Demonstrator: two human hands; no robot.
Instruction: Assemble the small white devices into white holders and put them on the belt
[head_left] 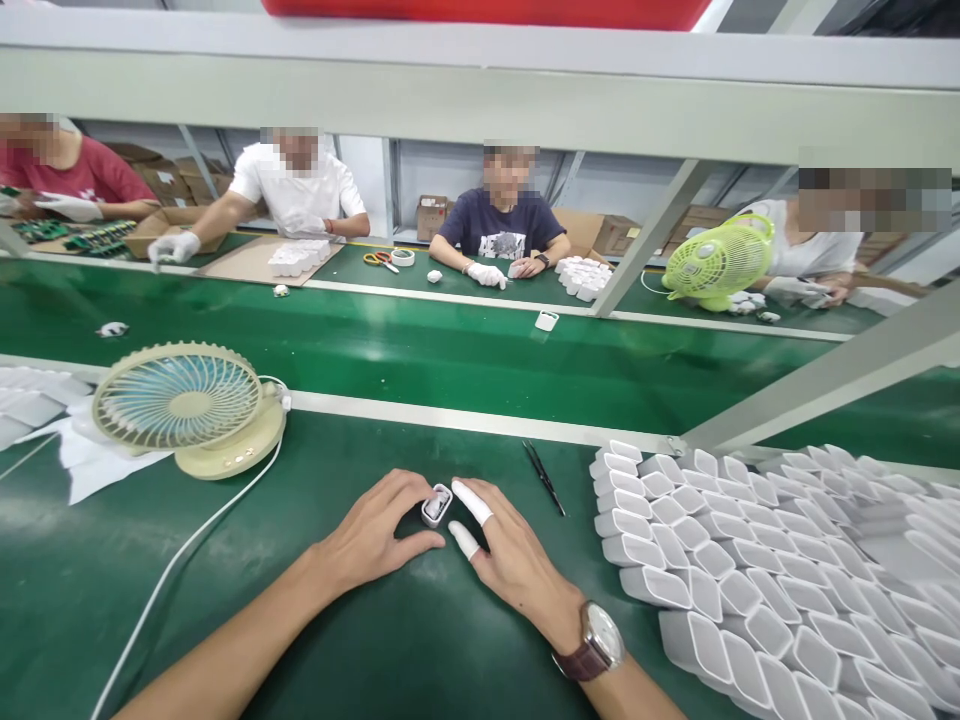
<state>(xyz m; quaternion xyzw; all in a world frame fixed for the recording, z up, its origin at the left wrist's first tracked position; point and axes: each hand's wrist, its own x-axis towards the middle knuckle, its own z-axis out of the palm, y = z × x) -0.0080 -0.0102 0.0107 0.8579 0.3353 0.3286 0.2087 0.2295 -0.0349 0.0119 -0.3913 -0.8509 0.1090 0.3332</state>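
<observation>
A small white oval housing (436, 507) stands on the green table between my hands, its open top facing up with some whitish and dark parts inside that I cannot make out. My left hand (379, 525) curves around its left side, index fingertip at the rim and thumb apart in front of it. From the right comes my right hand (506, 545), with white finger cots on thumb and index finger; the index tip is close to the housing's upper right edge. Fingers of both hands are spread, and neither hand is closed round the housing. Black tweezers (544, 480) lie beyond my right hand.
Many white open housings (750, 560) stand packed together at the right. A beige fan (187, 400) with a white cable (187, 545) is at the left. Behind a white rail (450, 418) runs a green belt (420, 350); several co-workers sit across it.
</observation>
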